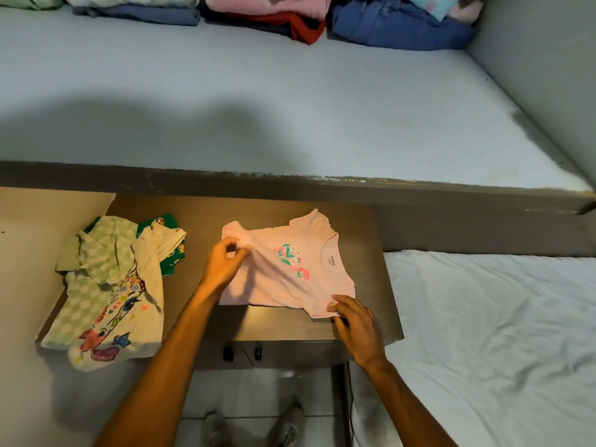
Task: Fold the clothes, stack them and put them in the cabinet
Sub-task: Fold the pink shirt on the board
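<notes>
A small pink t-shirt (pixel 283 272) with a flower print lies spread on the brown table (pixel 283 327), neckline toward the right. My left hand (pixel 222 266) pinches a fold of its fabric near the left side and lifts it slightly. My right hand (pixel 354 324) grips the shirt's near right corner at the table's front edge. To the left lies a loose pile of clothes (pixel 113 295): a green checked garment, a cream printed shirt and a green piece beneath.
Behind the table runs a wide pale shelf (pixel 290 108) with folded stacks of clothes (pixel 264 17) along its back. A bed with a white sheet (pixel 490 333) stands at the right. My feet (pixel 254 427) show on the tiled floor below.
</notes>
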